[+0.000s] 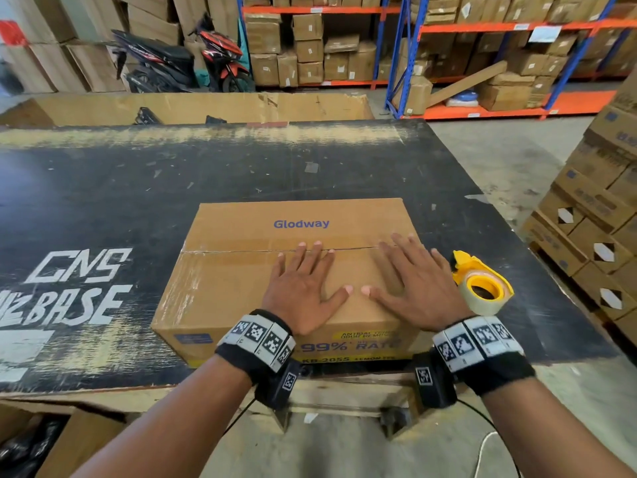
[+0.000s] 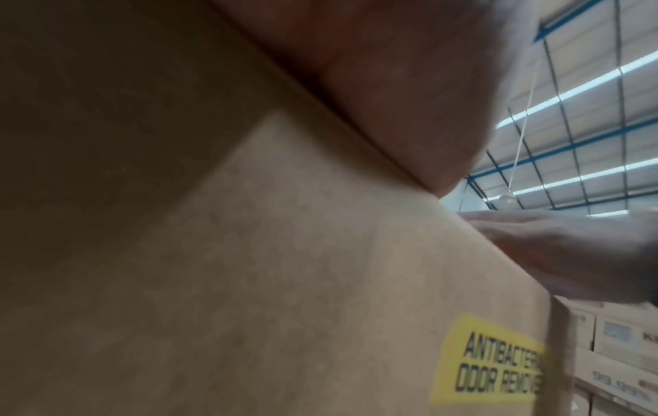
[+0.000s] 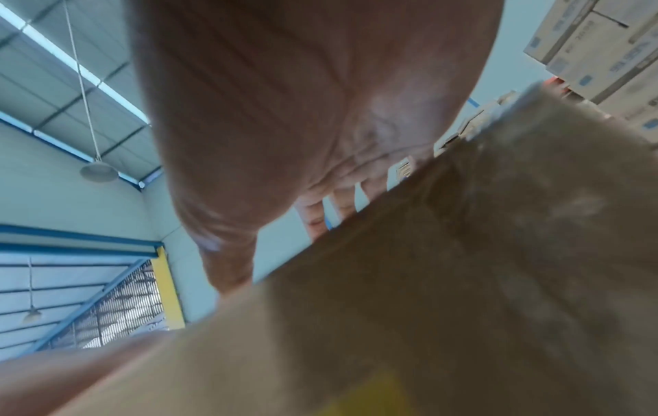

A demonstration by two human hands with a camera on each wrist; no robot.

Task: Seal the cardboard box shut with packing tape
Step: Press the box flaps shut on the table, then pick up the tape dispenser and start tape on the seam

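A brown cardboard box (image 1: 241,281) marked "Glodway" lies on the black table (image 1: 103,201) with its top flaps folded down and a bare seam across the middle. My left hand (image 1: 303,284) lies flat on the near flap, fingers straight and reaching the seam. My right hand (image 1: 410,281) lies flat beside it, fingers spread. A yellow tape dispenser (image 1: 481,282) with a clear tape roll stands on the table just right of the box. The left wrist view shows the box front (image 2: 284,281) with its yellow label (image 2: 495,363). The right wrist view shows my palm (image 3: 302,112) over the box edge (image 3: 463,253).
The table's right edge runs close to the dispenser, with stacked cartons (image 1: 593,229) on the floor beyond it. A large open carton (image 1: 193,106) stands behind the table. Shelving racks (image 1: 448,46) with boxes and a parked motorbike (image 1: 179,60) fill the background.
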